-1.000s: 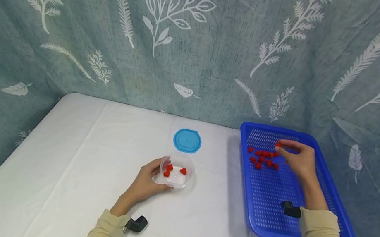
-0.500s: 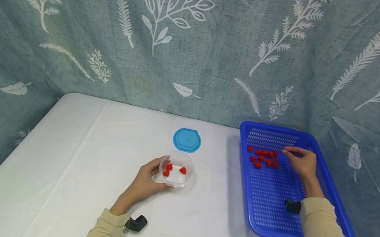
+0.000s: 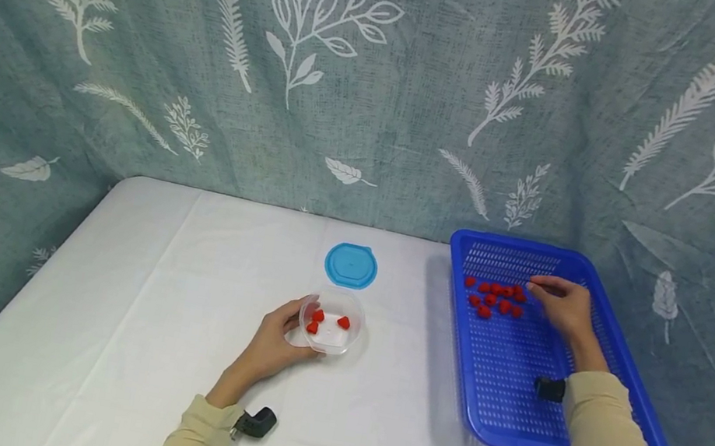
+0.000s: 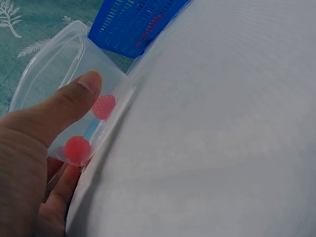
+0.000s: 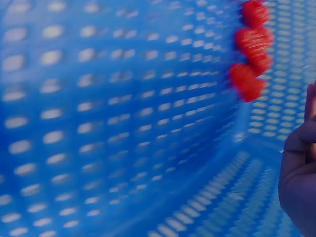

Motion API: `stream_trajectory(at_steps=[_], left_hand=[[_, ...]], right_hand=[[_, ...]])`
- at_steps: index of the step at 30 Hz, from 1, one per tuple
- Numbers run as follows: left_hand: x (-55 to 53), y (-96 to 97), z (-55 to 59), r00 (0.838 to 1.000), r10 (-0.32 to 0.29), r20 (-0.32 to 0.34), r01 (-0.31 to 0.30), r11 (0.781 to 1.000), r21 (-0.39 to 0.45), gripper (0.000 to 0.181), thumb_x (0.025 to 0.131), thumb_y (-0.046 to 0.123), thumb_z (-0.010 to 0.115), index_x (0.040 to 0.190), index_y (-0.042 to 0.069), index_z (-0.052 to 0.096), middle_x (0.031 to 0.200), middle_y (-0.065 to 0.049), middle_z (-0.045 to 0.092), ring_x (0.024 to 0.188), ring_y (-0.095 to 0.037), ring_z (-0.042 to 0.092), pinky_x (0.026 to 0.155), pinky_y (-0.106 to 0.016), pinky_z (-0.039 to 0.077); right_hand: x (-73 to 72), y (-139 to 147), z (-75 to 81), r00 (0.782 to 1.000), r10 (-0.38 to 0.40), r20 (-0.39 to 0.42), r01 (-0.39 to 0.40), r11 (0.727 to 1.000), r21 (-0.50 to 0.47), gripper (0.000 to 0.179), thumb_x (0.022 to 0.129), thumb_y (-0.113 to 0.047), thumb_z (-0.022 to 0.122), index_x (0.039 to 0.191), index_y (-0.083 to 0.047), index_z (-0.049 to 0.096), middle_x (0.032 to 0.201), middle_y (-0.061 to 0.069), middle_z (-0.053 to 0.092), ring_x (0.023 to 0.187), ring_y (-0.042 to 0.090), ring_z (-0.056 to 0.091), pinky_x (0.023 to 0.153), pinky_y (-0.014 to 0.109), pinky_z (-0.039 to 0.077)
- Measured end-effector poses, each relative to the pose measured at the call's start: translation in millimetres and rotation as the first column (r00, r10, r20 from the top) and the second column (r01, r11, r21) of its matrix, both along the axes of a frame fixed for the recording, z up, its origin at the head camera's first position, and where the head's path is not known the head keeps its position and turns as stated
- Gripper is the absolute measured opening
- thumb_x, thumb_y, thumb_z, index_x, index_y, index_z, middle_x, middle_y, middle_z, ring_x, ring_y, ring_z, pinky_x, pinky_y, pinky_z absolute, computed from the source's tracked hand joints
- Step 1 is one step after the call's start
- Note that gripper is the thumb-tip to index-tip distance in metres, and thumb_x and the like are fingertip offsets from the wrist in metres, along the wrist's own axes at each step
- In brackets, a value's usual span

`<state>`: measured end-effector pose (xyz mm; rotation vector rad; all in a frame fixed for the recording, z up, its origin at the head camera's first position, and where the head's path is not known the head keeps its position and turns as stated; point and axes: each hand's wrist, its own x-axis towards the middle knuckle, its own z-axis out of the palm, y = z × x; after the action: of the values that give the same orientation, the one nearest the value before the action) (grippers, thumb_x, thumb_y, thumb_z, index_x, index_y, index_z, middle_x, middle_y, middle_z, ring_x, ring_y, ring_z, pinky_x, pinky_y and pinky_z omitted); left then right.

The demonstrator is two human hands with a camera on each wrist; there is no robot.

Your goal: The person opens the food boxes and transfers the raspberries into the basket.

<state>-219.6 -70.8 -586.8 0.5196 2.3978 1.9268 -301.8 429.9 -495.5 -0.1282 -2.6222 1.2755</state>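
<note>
My left hand (image 3: 277, 337) grips a clear plastic tub (image 3: 348, 340) by its side. The thumb lies across its outer wall in the left wrist view, with fingers behind and below. Inside the tub are 3 red raspberries (image 3: 344, 322). Over the far part of a blue basket (image 3: 475, 420), my right hand (image 3: 566, 309) has thumb and index tips close together, with no raspberry showing between them. Several raspberries (image 3: 484, 312) lie in the basket just left of those fingertips. In the right wrist view only the edge of the hand shows; its fingertips are out of frame.
A light-blue lid (image 3: 351, 265) lies flat behind the tub. White cloth (image 3: 166, 349) covers the table. The basket's raised walls surround my right hand. A green leaf-patterned curtain (image 3: 371, 139) hangs along the back.
A raspberry showed at my right fingertips a second ago and none shows there now. That hand has shifted slightly right and down. My left hand and the tub stay put.
</note>
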Motion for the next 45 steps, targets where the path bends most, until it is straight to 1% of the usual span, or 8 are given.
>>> stream_trajectory(at_steps=[7, 13, 17, 22, 26, 32, 39, 45], left_hand=[[0.2, 0.0, -0.7, 1.0, 0.006, -0.004, -0.006, 1.0, -0.001, 0.093, 0.069, 0.008, 0.094, 0.15, 0.01, 0.049, 0.15, -0.009, 0.053, 0.142, -0.023, 0.047, 0.115, -0.028, 0.042], [-0.3, 0.6, -2.3, 1.0, 0.008, -0.013, -0.008, 1.0, 0.018, 0.092, 0.068, 0.006, 0.094, 0.15, 0.01, 0.05, 0.149, -0.009, 0.054, 0.141, -0.024, 0.049, 0.115, -0.031, 0.042], [0.6, 2.2, -0.4, 1.0, 0.019, -0.008, -0.019, 1.0, 0.014, 0.092, 0.069, 0.002, 0.093, 0.15, 0.009, 0.05, 0.149, -0.011, 0.054, 0.141, -0.026, 0.049, 0.115, -0.035, 0.042], [2.3, 4.5, 3.9, 1.0, 0.026, 0.004, -0.026, 1.0, -0.005, 0.092, 0.07, -0.004, 0.09, 0.151, 0.001, 0.046, 0.152, -0.018, 0.05, 0.143, -0.032, 0.046, 0.117, -0.04, 0.04], [1.8, 4.8, 3.4, 1.0, 0.019, 0.001, -0.019, 1.0, 0.002, 0.093, 0.07, -0.005, 0.089, 0.151, -0.002, 0.044, 0.152, -0.021, 0.049, 0.142, -0.034, 0.046, 0.117, -0.041, 0.04], [0.2, 1.9, -0.3, 1.0, 0.006, -0.016, -0.005, 0.999, 0.033, 0.092, 0.069, -0.002, 0.092, 0.15, 0.005, 0.049, 0.149, -0.015, 0.053, 0.139, -0.029, 0.05, 0.115, -0.038, 0.043], [-1.1, -0.4, -1.5, 0.999, 0.0, -0.035, 0.001, 1.0, 0.028, 0.091, 0.069, 0.006, 0.094, 0.149, 0.009, 0.05, 0.149, -0.011, 0.054, 0.138, -0.026, 0.051, 0.114, -0.034, 0.044], [-2.0, 0.0, -2.6, 0.999, -0.006, -0.037, 0.007, 1.0, 0.017, 0.092, 0.069, 0.005, 0.093, 0.15, 0.007, 0.049, 0.149, -0.012, 0.053, 0.138, -0.027, 0.052, 0.113, -0.031, 0.044]], right_hand=[[0.7, -31.4, 32.7, 0.998, 0.06, -0.031, -0.061, 0.997, -0.037, 0.044, 0.096, -0.031, 0.071, 0.124, 0.003, 0.068, 0.091, -0.029, 0.065, 0.077, -0.004, 0.058, 0.056, 0.016, 0.051], [18.9, -80.1, 75.5, 0.99, 0.134, -0.049, -0.139, 0.983, -0.117, 0.039, 0.096, -0.034, 0.071, 0.127, -0.01, 0.069, 0.1, -0.027, 0.066, 0.088, -0.001, 0.06, 0.056, 0.018, 0.052], [35.2, -113.8, 97.4, 0.974, 0.198, -0.11, -0.214, 0.963, -0.163, 0.03, 0.097, -0.029, 0.071, 0.124, -0.017, 0.071, 0.103, -0.02, 0.069, 0.067, -0.001, 0.056, 0.046, 0.02, 0.045], [54.0, -150.7, 109.3, 0.937, 0.303, -0.174, -0.335, 0.919, -0.208, 0.028, 0.098, -0.019, 0.07, 0.124, -0.009, 0.07, 0.105, -0.011, 0.071, 0.054, 0.003, 0.06, 0.039, 0.026, 0.039], [65.4, -176.3, 103.9, 0.923, 0.34, -0.183, -0.375, 0.899, -0.226, 0.027, 0.098, -0.018, 0.069, 0.123, -0.007, 0.07, 0.107, -0.005, 0.073, 0.043, 0.009, 0.05, 0.036, 0.027, 0.038], [77.7, -212.1, 85.1, 0.906, 0.397, -0.149, -0.421, 0.881, -0.215, 0.026, 0.098, -0.015, 0.069, 0.122, -0.006, 0.07, 0.111, 0.014, 0.072, 0.037, 0.011, 0.036, 0.036, 0.024, 0.036], [90.6, -247.6, 68.7, 0.888, 0.46, -0.021, -0.456, 0.873, -0.173, 0.025, 0.097, -0.02, 0.07, 0.12, -0.011, 0.072, 0.111, 0.012, 0.071, 0.039, 0.011, 0.035, 0.039, 0.024, 0.039], [89.4, -268.5, 27.8, 0.886, 0.463, 0.017, -0.457, 0.878, -0.145, 0.024, 0.096, -0.017, 0.071, 0.117, -0.007, 0.074, 0.107, 0.009, 0.073, 0.047, 0.013, 0.045, 0.04, 0.025, 0.044]])
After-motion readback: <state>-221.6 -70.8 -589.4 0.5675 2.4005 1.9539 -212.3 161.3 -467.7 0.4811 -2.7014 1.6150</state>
